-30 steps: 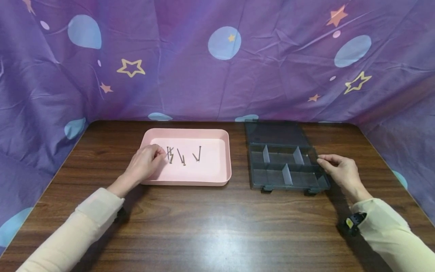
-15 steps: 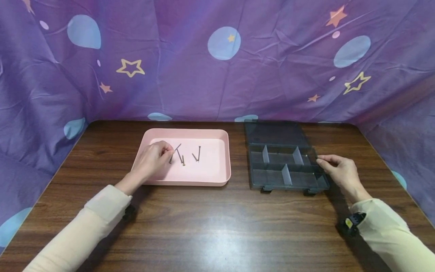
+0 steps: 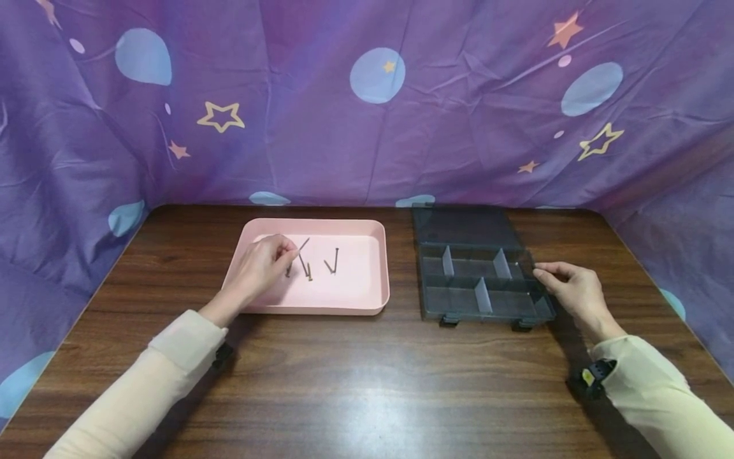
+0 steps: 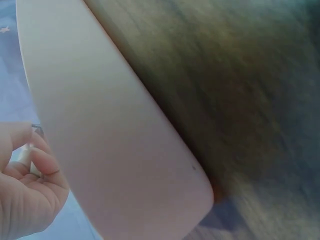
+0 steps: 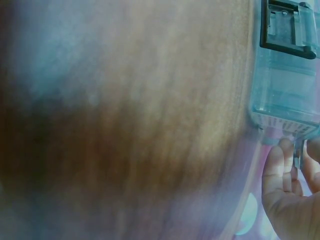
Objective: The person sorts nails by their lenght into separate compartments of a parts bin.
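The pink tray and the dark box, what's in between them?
Just bare brown table; the head view shows nothing lying between the pink tray and the dark box.

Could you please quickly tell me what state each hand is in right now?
Left hand: closed, pinching a thin metal fastener at the pink tray.
Right hand: closed, pinching the compartment box at its right edge.

A creased purple fabric backdrop (image 3: 309, 159) hangs across the far side and wraps round to the left and right. It is printed with pale blue rounded shapes (image 3: 377, 75), solid orange five-pointed stars (image 3: 564, 30) and yellow outlined stars (image 3: 222, 104). Before it stands a dark brown wood-grained table (image 3: 459, 370) with rounded far corners. Whitish reflected light (image 3: 373, 414) glows on its glossy near middle.
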A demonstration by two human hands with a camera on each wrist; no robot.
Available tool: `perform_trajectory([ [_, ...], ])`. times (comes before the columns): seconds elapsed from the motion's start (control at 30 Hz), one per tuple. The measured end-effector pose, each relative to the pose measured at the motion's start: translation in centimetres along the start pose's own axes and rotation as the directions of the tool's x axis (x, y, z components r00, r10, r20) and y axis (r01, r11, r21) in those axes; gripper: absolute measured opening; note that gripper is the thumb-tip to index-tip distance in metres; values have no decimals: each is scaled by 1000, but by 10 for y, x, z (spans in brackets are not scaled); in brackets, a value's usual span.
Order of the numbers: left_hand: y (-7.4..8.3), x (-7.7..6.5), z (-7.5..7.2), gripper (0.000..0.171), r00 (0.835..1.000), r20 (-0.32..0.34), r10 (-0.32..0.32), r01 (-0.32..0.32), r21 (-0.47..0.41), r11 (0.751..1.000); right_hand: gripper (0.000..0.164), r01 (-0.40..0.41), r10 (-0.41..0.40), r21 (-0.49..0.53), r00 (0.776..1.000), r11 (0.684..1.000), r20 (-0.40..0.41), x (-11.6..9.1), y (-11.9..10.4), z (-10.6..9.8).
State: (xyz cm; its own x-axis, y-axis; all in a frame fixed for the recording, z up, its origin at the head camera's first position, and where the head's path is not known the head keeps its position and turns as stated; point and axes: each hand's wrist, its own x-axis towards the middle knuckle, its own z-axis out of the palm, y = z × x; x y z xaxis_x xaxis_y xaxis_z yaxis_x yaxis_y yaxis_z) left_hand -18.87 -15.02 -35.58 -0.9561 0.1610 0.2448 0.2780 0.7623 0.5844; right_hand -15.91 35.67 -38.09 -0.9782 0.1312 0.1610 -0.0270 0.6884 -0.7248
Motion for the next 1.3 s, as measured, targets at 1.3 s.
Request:
perform_trajectory([
  [1.3,109,38,71,13,976,175,127,-89,-212,973,38,3,-3,23,1000,1000,-28,-1,2,1],
])
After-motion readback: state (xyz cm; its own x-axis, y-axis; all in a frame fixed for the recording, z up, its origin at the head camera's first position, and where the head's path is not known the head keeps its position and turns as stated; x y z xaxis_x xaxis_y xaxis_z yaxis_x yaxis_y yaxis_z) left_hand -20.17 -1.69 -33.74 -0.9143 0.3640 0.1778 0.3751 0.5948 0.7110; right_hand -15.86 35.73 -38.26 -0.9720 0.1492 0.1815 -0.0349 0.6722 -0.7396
